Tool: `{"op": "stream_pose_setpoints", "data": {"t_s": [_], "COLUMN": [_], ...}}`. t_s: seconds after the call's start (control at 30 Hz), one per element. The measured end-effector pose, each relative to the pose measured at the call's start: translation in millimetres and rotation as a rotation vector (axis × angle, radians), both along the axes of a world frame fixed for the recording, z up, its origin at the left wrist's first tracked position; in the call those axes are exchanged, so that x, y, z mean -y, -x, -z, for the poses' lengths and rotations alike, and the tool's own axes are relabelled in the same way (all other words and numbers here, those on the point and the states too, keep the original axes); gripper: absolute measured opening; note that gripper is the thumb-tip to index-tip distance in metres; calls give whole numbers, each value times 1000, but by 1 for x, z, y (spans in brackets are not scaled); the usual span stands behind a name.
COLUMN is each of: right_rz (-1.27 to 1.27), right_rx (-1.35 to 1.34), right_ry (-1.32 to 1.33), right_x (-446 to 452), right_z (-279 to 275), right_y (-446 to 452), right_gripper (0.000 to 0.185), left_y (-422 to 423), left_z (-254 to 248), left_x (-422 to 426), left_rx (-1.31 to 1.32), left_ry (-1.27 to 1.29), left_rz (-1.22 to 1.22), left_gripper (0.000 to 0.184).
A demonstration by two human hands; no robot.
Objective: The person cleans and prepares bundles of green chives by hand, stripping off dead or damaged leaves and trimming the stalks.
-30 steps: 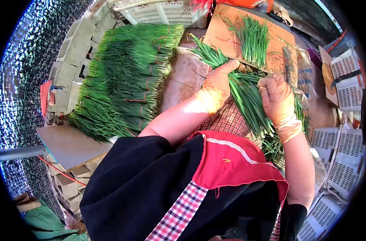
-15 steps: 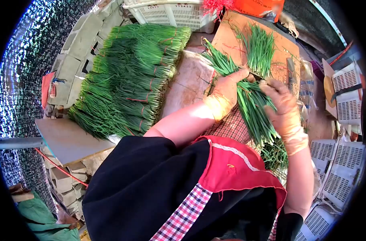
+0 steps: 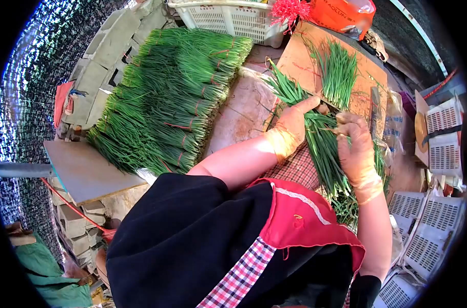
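Observation:
My left hand [image 3: 294, 122], in a thin yellowish glove, is closed around the middle of a bunch of green chives [image 3: 323, 154]. The leaf tips point up and left; the pale ends hang towards my lap. Against the bunch's right side, my gloved right hand [image 3: 357, 149] has its fingertips curled in a pinch. What lies between those fingertips is too small to make out. Just beyond both hands, a smaller pile of chives [image 3: 338, 74] rests on a brown board [image 3: 300, 56].
Many chive bundles [image 3: 167, 97] with red ties lie stacked at the left. A white crate [image 3: 228, 23] stands behind them, beside red string [image 3: 290, 9] and an orange bag [image 3: 344, 15]. More white crates [image 3: 433, 231] are at the right. A grey board [image 3: 92, 172] juts out lower left.
My right hand's fingers have gone from spread to curled and pinched beside the bunch. My left hand keeps its hold. The whole view has shifted slightly.

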State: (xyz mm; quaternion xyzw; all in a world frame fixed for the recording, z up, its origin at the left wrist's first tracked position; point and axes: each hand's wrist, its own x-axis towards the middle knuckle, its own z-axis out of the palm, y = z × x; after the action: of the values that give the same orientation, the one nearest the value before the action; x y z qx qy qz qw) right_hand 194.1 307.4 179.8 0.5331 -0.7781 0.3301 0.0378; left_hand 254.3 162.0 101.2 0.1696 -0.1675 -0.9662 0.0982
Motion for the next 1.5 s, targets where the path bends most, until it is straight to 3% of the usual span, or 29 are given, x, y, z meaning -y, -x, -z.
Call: {"op": "stream_pose_setpoints", "data": {"t_s": [0.17,0.37,0.47,0.5,0.6,0.67,0.83,0.9,1.03,1.07,1.1,1.17,1.23,1.27,1.3,1.33,1.4,1.43,1.5], "right_rz": [197,384,237,221,169,-53,-1,196,311,385,395,944,829,746,604,589,683,690,650], "right_rx": [457,799,973,983,872,850,839,836,821,714,720,143,104,108,50,176,161,288,279], "right_ry": [55,487,796,882,801,671,744,676,851,665,676,-58,105,59,-38,-81,-312,-496,-246], "right_x": [-64,-169,-176,-175,-186,-184,-175,-185,-207,-212,-218,-227,-197,-176,-152,-128,-94,-77,-71], "right_z": [-42,-31,-52,-57,-65,-75,-84,-62,-52,-52,-45,-25,-5,4,8,11,31,23,48], "right_y": [0,20,16,17,28,34,33,42,37,36,35,29,-9,-26,-41,-53,-47,-40,-28], "right_gripper": [10,13,20,23,22,21,20,18,21,20,20,15,6,6,9,16,33,34,32], "left_y": [3,5,5,2,1,3,7,4,-1,-2,-2,2,3,0,-2,-4,-1,-2,-6], "left_z": [-2,-2,0,-4,-5,-7,15,18,8,7,6,17,21,19,14,7,13,10,3], "left_x": [0,1,1,2,1,0,6,8,5,6,7,7,6,6,3,0,1,0,-4], "left_rx": [-17,25,-28,25,2,-40,-51,-122,-156,-114,-75,-97,-68,-109,-106,-65,-139,-139,-191], "left_ry": [-24,-6,-6,-28,58,89,49,100,22,82,145,177,174,101,108,155,136,141,136], "left_rz": [-39,-42,-47,-24,-64,-65,-62,-50,-56,-61,-62,-77,-160,-95,-90,-105,-62,-68,-56], "left_gripper": [24,18,16,15,11,12,13,15,18,16,14,15,21,20,20,20,20,20,19]}}
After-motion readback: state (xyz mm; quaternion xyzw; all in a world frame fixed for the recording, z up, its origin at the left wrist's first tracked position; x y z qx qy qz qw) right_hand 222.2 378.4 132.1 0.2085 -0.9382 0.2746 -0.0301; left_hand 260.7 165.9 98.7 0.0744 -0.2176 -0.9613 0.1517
